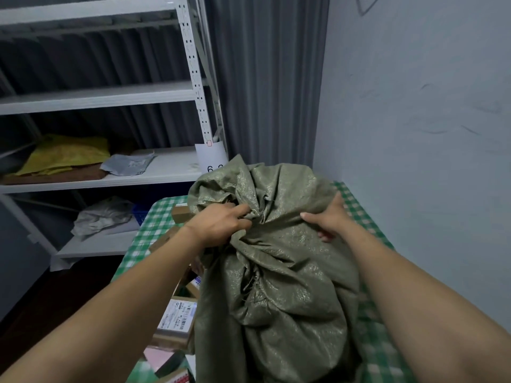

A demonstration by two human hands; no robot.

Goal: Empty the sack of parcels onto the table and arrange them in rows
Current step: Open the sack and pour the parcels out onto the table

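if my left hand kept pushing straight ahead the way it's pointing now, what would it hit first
Most likely the green woven sack itself: the left hand already has its grip on a bunch of the fabric and points to the right into the sack's raised folds. What lies inside or behind those folds is hidden.

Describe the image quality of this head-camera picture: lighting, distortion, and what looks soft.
Head view: dim, bluish, even light, no hard shadows; faint sheen on the woven green sack. Wide-angle bending curves the shelf unit and stretches both forearms near the lower corners. The parcels beside the sack look soft, their labels unreadable.
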